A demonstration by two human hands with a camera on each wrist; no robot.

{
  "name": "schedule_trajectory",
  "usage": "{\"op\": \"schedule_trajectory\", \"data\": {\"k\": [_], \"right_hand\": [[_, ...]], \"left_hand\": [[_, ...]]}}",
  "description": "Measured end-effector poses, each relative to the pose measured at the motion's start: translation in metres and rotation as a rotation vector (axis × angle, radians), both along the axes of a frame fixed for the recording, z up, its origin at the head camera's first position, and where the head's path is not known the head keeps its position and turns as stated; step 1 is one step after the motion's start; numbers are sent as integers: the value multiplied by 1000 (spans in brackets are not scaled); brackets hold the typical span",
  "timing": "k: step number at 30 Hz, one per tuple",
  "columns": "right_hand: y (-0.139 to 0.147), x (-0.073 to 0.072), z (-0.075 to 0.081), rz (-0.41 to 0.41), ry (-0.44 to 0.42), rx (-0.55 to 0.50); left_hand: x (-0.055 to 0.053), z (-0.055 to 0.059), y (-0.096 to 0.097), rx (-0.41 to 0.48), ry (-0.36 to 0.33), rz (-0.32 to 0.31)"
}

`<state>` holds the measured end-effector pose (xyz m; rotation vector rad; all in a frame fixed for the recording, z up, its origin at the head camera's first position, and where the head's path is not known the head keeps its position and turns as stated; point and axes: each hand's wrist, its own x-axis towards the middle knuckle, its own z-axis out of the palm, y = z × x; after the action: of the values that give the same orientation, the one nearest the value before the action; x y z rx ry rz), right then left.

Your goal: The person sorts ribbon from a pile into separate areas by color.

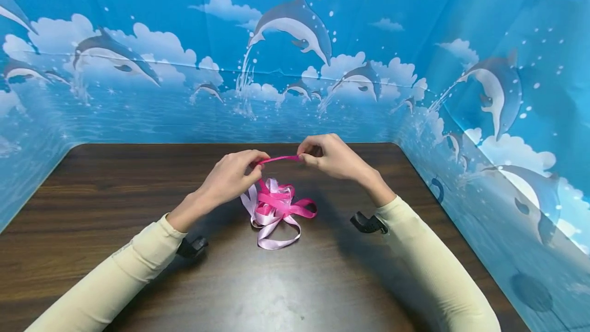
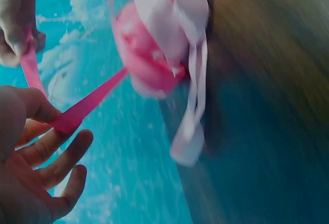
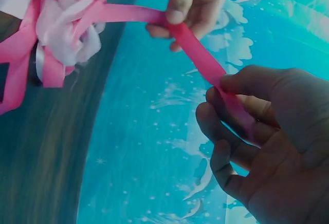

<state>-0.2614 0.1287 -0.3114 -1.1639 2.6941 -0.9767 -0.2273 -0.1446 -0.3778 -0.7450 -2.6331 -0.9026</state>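
Note:
A hot-pink ribbon (image 1: 282, 158) stretches between both hands above a dark table. My left hand (image 1: 234, 174) pinches it between thumb and index finger, the other fingers loosely bent in the left wrist view. At the ribbon's end, my right hand (image 1: 331, 156) pinches it with thumb and fingertip; a short tail (image 3: 241, 115) lies across that hand's fingers. From the left hand the ribbon runs down into a tangled heap of pink ribbon (image 1: 276, 201) and pale lilac ribbon (image 1: 272, 244). Loops of both colours spread out from the heap, below and between the hands.
The brown wood-grain table (image 1: 115, 183) reaches back to a blue curtain (image 1: 175, 101) printed with dolphins and clouds, which also hangs along both sides. Black wrist devices (image 1: 369, 223) show under the cream sleeves (image 1: 428, 250).

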Motion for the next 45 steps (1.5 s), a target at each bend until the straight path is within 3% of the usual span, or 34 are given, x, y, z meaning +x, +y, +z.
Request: {"op": "schedule_trajectory", "data": {"k": [9,17,21,25,31,36,39,45], "right_hand": [[10,-2,6,-75,3,-70],[24,-9,10,-116,32,-98],[33,-11,12,-132,13,-112],[39,-11,15,-136,2,-115],[36,-10,24,-123,-5,-135],[34,-8,32,-120,-2,-150],[36,-8,34,-134,7,-147],[53,-7,35,-187,7,-155]], "left_hand": [[-1,1,-41,67,-20,47],[0,10,-73,65,-12,76],[-1,10,-82,92,-90,70],[-4,5,-74,80,-169,4],[-3,-7,-31,85,-194,-147],[-1,-21,5,-88,-92,-182],[-1,-25,13,-148,-43,-191],[-4,-20,-1,8,-167,-207]]}}
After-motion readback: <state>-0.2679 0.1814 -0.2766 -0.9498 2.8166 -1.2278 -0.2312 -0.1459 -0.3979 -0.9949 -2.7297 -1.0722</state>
